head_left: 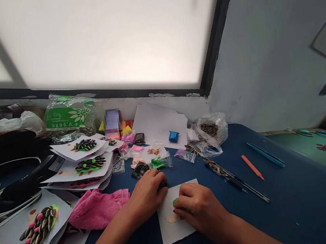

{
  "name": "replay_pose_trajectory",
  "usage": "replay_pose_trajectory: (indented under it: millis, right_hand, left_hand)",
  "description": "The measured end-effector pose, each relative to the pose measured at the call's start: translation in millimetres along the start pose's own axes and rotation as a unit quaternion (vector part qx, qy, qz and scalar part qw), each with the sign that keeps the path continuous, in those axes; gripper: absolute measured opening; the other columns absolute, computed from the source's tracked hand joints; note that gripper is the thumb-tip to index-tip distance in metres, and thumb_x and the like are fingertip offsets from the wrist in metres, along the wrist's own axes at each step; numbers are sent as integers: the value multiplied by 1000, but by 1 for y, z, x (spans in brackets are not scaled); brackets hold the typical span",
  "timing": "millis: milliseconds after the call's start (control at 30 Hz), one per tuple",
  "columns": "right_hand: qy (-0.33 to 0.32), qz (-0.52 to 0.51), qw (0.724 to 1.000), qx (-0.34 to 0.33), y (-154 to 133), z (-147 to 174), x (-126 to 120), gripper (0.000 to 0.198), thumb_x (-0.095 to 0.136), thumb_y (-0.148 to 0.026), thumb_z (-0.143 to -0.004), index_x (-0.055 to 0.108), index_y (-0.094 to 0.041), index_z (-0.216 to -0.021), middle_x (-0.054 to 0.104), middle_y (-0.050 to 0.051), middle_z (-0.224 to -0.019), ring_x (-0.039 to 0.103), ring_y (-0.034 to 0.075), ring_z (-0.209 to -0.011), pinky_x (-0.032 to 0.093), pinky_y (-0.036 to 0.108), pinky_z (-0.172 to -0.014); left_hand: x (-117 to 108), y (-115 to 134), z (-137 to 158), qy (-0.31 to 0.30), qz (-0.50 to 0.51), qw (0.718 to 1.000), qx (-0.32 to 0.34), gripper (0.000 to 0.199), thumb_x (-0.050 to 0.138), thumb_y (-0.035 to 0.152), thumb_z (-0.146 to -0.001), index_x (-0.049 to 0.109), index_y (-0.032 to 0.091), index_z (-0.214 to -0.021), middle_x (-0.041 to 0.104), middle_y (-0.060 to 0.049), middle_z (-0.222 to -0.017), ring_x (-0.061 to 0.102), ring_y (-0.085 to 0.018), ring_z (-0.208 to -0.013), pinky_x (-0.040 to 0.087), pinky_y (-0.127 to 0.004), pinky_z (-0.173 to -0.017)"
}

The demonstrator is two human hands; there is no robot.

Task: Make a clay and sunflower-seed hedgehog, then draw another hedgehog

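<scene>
A small white sheet of paper (178,236) lies on the blue table in front of me. Flattened peach-coloured clay (172,218) is stuck to it. Above that patch, a bit of green clay (175,201) shows at the fingertips of my right hand (202,206), which is closed in a pinch over the paper. My left hand (149,191) rests at the sheet's upper left edge, its fingers curled together. Something dark shows by its fingertips, too small to name. Beyond it are a black clay packet (140,170) and green clay in a clear bag (158,162).
Sheets with sunflower-seed hedgehogs (41,228) are stacked left, beside a pink cloth (99,208). Blue clay (173,136) and a bag of seeds (210,129) stand further back. Pens (237,182), an orange tool (252,167) and blue tweezers (266,154) lie right.
</scene>
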State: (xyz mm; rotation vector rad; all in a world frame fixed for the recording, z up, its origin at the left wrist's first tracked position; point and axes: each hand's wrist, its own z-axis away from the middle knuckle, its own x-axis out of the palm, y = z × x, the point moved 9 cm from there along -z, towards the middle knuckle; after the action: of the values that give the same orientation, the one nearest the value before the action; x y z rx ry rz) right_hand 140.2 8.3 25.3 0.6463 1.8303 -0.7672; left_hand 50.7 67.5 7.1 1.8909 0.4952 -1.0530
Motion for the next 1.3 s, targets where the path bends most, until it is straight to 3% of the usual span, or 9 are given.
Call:
replay_pose_trajectory:
  millis: [300,533,900,1300]
  right_hand:
    - [-1,47,999,-21,-6,-1,-1,18,65,-22,-85,60,-18,-68,59,2,-75,53,14,-69,33,27,-61]
    - [20,41,999,-25,-3,2,3,13,66,-16,-82,58,-18,-72,59,0,-74,53,14,-68,34,26,-61]
    - [-66,16,997,-26,-6,1,-1,12,52,-15,-86,61,-18,-79,59,3,-82,52,15,-74,36,26,-67]
    - [-78,7,996,-37,-10,1,-5,17,52,-11,-81,67,-19,-82,56,4,-84,48,14,-72,35,26,-64]
  left_hand:
    - [0,0,0,-4,6,1000,2,12,50,13,-80,58,20,-83,58,-4,-89,54,-22,-87,41,-33,-75]
    - [2,-1,0,-11,10,1000,1,10,50,14,-81,58,19,-84,57,-5,-90,53,-22,-88,40,-33,-76]
    - [1,-1,0,-8,2,1000,0,12,50,13,-80,59,20,-84,58,-4,-90,54,-22,-89,40,-32,-76]
    - [1,-1,-1,-10,10,1000,-2,12,50,12,-79,58,19,-83,57,-4,-88,54,-20,-86,40,-32,-75]
